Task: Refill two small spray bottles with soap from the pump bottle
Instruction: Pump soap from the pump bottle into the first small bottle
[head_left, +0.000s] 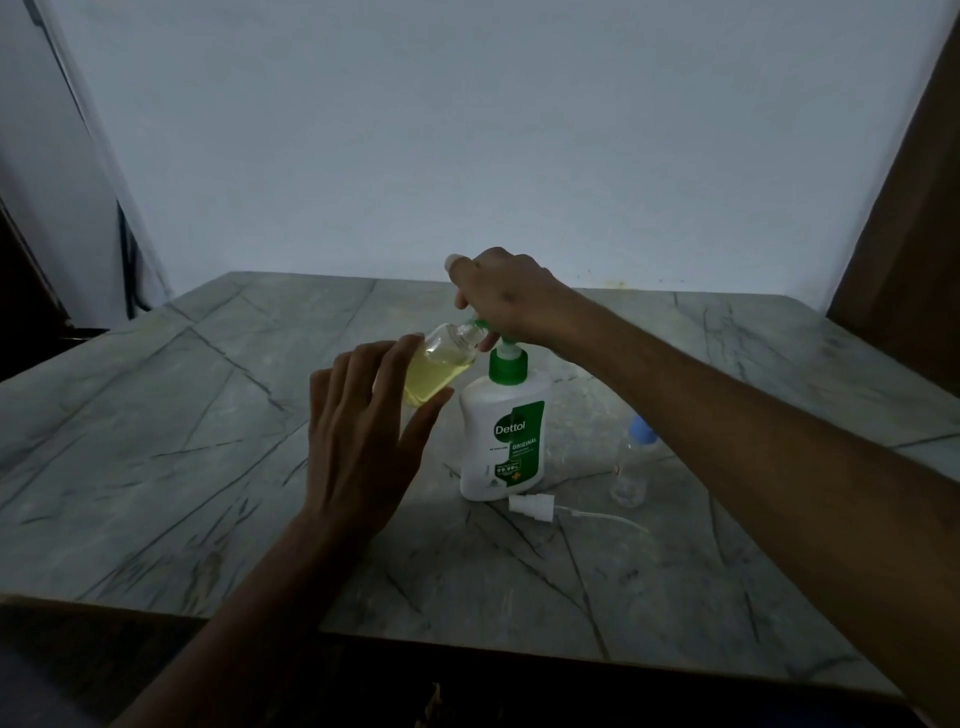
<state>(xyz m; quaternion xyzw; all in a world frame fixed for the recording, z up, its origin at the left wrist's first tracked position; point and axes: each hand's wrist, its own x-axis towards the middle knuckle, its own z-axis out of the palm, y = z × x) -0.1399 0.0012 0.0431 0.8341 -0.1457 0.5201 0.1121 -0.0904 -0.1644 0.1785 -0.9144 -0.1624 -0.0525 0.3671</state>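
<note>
A white Dettol pump bottle with a green pump stands at the middle of the marble table. My right hand rests on top of its pump head, fingers curled over it. My left hand holds a small clear spray bottle, tilted, its open neck right at the pump spout. Yellow soap fills its lower part. A white spray cap with a thin tube lies on the table in front of the pump bottle. A second clear spray bottle with a blue cap stands to the right, partly behind my right forearm.
A pale wall rises behind the table. A dark wooden panel stands at the far right. The table's front edge runs near me, with dark floor below it.
</note>
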